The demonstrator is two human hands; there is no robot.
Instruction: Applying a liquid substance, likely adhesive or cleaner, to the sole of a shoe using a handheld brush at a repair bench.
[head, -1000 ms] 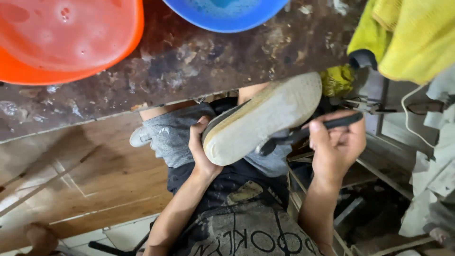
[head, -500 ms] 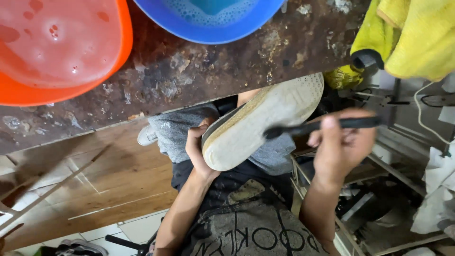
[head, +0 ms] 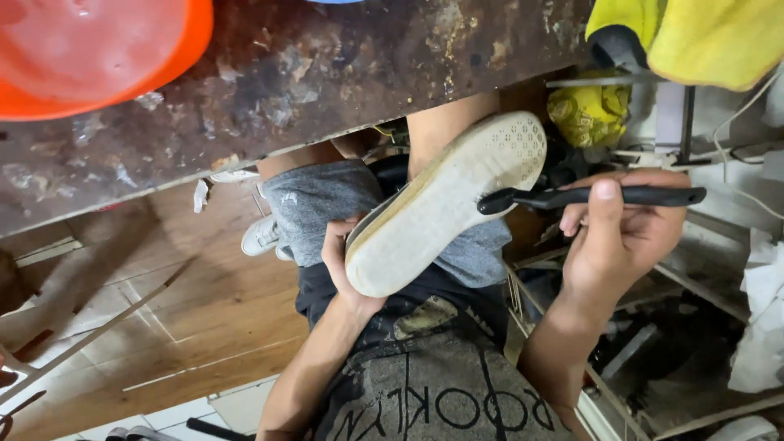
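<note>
Held sole-up over the lap by the left hand point(head: 343, 261) from the left: a shoe point(head: 445, 204), toe toward the underside of the workbench point(head: 327, 73), heel toward the body — with a brush point(head: 580, 197) laid against the sole's right edge, handle running right into the right hand point(head: 625, 233). On the workbench's left corner, a basin point(head: 90, 49); over its right corner, a cloth point(head: 702, 37), a crumpled bag point(head: 588, 114) just below that edge. Left of the knees, under the workbench's near edge, floor point(head: 163, 318); right of the lap, shelving point(head: 694, 343) crowded with clutter.
</note>
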